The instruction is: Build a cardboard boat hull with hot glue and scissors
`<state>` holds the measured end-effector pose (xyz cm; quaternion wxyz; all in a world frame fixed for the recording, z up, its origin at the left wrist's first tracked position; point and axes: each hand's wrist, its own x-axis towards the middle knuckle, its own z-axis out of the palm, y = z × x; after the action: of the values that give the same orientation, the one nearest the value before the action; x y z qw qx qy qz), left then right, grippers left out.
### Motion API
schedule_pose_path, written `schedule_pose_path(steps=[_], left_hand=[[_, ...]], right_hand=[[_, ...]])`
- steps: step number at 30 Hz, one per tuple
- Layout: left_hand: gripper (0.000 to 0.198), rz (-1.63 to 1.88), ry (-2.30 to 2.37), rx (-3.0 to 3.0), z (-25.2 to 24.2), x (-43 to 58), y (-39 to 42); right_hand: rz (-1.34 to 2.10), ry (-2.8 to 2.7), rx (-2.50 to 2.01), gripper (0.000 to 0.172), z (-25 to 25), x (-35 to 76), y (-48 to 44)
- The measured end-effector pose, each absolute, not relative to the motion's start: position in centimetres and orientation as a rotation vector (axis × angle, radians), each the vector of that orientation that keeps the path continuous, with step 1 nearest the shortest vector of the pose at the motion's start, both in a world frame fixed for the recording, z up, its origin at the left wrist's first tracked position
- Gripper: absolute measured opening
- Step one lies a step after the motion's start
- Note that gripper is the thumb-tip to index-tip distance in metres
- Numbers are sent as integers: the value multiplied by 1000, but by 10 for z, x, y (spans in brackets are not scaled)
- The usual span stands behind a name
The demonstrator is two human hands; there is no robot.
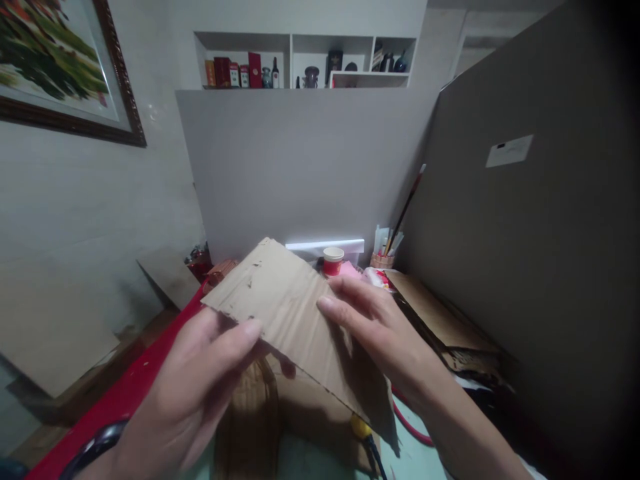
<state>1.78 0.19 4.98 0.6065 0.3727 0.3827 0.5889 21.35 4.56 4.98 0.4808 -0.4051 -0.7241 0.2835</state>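
Observation:
Between my two hands is a piece of corrugated cardboard (295, 313), tilted above the table, with rough torn edges and a few dark marks near its upper left. My left hand (200, 373) grips its lower left edge, thumb on top and fingers underneath. On the upper right edge, my right hand (365, 320) pinches the sheet, thumb on the face and fingers behind. Beneath the sheet lies a brown wooden object (247, 427), partly hidden. A yellow-and-black tool handle (361, 427) shows under the lower right edge.
Behind stand a red-and-white paper cup (333, 261) and a basket of brushes (383, 259). Stacked cardboard (440, 313) lies at right beside a tall grey panel (520, 253). Another grey panel (310, 160) closes off the back. A red cloth edge (135, 380) runs along the left.

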Motion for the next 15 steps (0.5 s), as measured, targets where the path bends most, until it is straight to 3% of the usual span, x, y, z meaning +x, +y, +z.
schedule_pose_path(steps=[2, 4, 7, 10, 15], left_hand=[[16, 1296, 846, 933, 43, 12, 4], [17, 1246, 838, 1012, 37, 9, 5], [23, 1245, 936, 1038, 36, 10, 2], [28, 1276, 1000, 1128, 43, 20, -1], [8, 1328, 922, 1131, 34, 22, -1]], right_hand=[[672, -1772, -988, 26, 47, 213, 47], [642, -1793, -988, 27, 44, 211, 48], [509, -1801, -983, 14, 42, 207, 47], [320, -1779, -914, 22, 44, 201, 37], [201, -1947, -774, 20, 48, 192, 16]])
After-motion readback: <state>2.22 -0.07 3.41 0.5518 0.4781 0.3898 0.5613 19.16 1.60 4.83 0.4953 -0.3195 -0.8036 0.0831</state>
